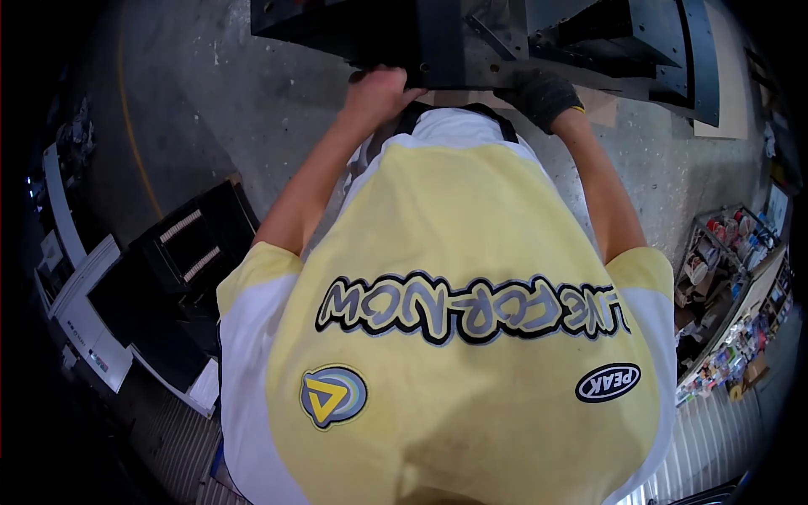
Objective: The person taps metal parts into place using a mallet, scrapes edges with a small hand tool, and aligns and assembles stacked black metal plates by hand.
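Observation:
A large black metal frame (497,59) with bolt holes, flat plates and open box-like sections spans the top of the view. My left hand (383,93), which looks bare, is closed on its near edge, thumb stretched along the edge and fingertips partly hidden. Further along that edge, my right hand (545,97) wears a dark grey glove with a yellow cuff trim. Its fingers are wrapped against the frame's underside and mostly hidden. Both arms reach forward past my yellow and white shirt (471,219).
To the left stand a black cabinet (189,240) and white panels (88,290). A crowded shelf rack (724,261) is at the right. Cardboard (724,105) lies on the concrete floor (219,109) beyond the frame's right end, and a yellow line (126,109) crosses the floor.

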Demonstrator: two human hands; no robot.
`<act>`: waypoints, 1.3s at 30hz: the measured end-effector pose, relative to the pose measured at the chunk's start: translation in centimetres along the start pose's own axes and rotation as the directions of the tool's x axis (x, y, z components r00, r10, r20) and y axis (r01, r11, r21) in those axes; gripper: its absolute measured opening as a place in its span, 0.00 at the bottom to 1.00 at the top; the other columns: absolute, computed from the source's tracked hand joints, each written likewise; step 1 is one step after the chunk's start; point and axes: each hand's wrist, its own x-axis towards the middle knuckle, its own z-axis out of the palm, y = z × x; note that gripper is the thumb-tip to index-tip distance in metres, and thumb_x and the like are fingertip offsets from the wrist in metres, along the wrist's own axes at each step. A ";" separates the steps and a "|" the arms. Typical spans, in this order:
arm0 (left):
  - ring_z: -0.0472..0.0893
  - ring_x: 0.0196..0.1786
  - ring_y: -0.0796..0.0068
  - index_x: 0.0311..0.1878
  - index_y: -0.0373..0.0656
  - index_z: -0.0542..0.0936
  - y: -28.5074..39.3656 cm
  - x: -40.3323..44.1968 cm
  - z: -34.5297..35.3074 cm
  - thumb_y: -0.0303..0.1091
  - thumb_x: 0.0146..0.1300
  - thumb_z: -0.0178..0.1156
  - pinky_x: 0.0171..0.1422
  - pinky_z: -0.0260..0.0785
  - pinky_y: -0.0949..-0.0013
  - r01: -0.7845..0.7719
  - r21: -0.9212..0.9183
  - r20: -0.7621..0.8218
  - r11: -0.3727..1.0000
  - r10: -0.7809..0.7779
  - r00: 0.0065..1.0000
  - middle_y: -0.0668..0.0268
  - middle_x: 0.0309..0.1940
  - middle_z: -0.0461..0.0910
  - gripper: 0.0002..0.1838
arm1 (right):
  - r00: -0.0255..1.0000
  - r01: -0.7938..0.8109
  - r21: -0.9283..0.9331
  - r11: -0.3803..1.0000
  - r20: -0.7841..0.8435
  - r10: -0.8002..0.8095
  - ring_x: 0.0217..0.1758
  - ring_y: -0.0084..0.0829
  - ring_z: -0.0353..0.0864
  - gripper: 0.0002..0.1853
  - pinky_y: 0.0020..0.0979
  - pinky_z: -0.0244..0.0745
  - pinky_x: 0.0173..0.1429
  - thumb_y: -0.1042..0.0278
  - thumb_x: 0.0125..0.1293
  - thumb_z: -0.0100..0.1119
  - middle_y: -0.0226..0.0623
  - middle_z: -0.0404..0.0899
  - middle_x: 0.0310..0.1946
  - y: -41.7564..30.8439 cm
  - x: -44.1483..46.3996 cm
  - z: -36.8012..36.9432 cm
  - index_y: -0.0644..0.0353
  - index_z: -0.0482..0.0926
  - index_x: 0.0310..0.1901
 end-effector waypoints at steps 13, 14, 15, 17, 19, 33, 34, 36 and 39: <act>0.85 0.43 0.47 0.40 0.40 0.84 -0.2 -0.3 0.3 0.51 0.72 0.63 0.50 0.78 0.49 -0.016 -0.076 0.018 0.997 0.017 1.000 0.50 0.38 0.86 0.20 | 1.000 -0.005 0.071 0.997 0.022 0.003 0.53 0.47 0.86 0.18 0.41 0.80 0.60 0.49 0.73 0.63 0.45 0.88 0.51 -0.3 0.2 -0.7 0.50 0.89 0.53; 0.85 0.43 0.47 0.40 0.40 0.84 -0.2 -0.3 0.3 0.51 0.72 0.63 0.50 0.78 0.48 -0.015 -0.069 0.018 0.997 0.017 1.000 0.51 0.38 0.86 0.20 | 0.999 -0.025 0.084 0.996 0.044 0.022 0.53 0.47 0.86 0.18 0.41 0.80 0.60 0.48 0.73 0.63 0.45 0.88 0.51 -0.3 0.2 -0.7 0.51 0.88 0.53; 0.85 0.43 0.47 0.40 0.40 0.83 -0.4 -0.4 0.6 0.53 0.72 0.63 0.50 0.78 0.49 -0.015 -0.088 0.010 0.996 0.016 1.000 0.51 0.38 0.86 0.21 | 0.999 -0.015 0.087 0.996 0.031 0.012 0.52 0.47 0.86 0.18 0.41 0.80 0.60 0.48 0.73 0.63 0.45 0.88 0.50 -0.4 0.1 -0.7 0.51 0.88 0.53; 0.86 0.42 0.49 0.40 0.41 0.83 -1.2 -0.4 1.4 0.55 0.71 0.64 0.50 0.78 0.49 -0.021 -0.126 -0.010 0.992 0.020 1.000 0.52 0.37 0.86 0.23 | 1.000 0.002 0.089 0.996 0.000 -0.002 0.52 0.46 0.86 0.18 0.40 0.80 0.59 0.49 0.73 0.63 0.46 0.88 0.49 -0.4 -0.2 -0.9 0.52 0.88 0.54; 0.87 0.44 0.52 0.46 0.42 0.85 -1.4 -0.1 -0.2 0.60 0.67 0.65 0.51 0.79 0.50 0.077 -0.198 0.137 0.977 -0.051 0.989 0.55 0.41 0.87 0.26 | 0.997 -0.011 0.160 0.987 0.075 -0.001 0.51 0.47 0.86 0.18 0.40 0.80 0.59 0.51 0.73 0.63 0.47 0.88 0.49 -1.2 -1.1 -3.6 0.54 0.88 0.54; 0.81 0.64 0.44 0.77 0.37 0.67 1.4 -0.4 0.8 0.62 0.59 0.65 0.69 0.72 0.56 0.272 -0.607 0.123 0.747 -0.250 0.960 0.42 0.63 0.80 0.50 | 0.947 0.030 0.999 0.035 -0.039 0.319 0.69 0.29 0.75 0.27 0.30 0.67 0.76 0.51 0.81 0.55 0.32 0.78 0.66 -0.1 4.7 0.8 0.58 0.73 0.73; 0.81 0.63 0.44 0.77 0.38 0.67 1.7 -0.3 0.2 0.61 0.59 0.64 0.69 0.73 0.56 0.297 -0.585 0.138 0.754 -0.269 0.953 0.42 0.63 0.80 0.49 | 0.944 0.014 0.999 0.035 -0.025 0.330 0.69 0.28 0.76 0.27 0.30 0.67 0.76 0.51 0.81 0.55 0.32 0.78 0.66 -0.5 4.9 0.7 0.58 0.73 0.73; 0.81 0.64 0.45 0.78 0.37 0.67 1.9 -0.6 -0.3 0.59 0.58 0.65 0.69 0.72 0.57 0.327 -0.580 0.166 0.747 -0.284 0.944 0.42 0.64 0.79 0.49 | 0.944 0.013 0.997 0.074 -0.036 0.328 0.67 0.28 0.76 0.28 0.30 0.67 0.75 0.50 0.80 0.56 0.32 0.79 0.65 -0.8 5.0 0.8 0.58 0.74 0.73; 0.79 0.68 0.47 0.78 0.35 0.66 1.1 -0.3 -0.6 0.57 0.56 0.66 0.72 0.70 0.60 0.315 -0.601 0.166 0.735 -0.271 0.948 0.43 0.68 0.77 0.51 | 0.945 0.049 0.995 0.085 -0.074 0.320 0.68 0.29 0.75 0.29 0.29 0.67 0.75 0.49 0.80 0.56 0.32 0.78 0.66 -0.3 5.2 0.8 0.60 0.73 0.73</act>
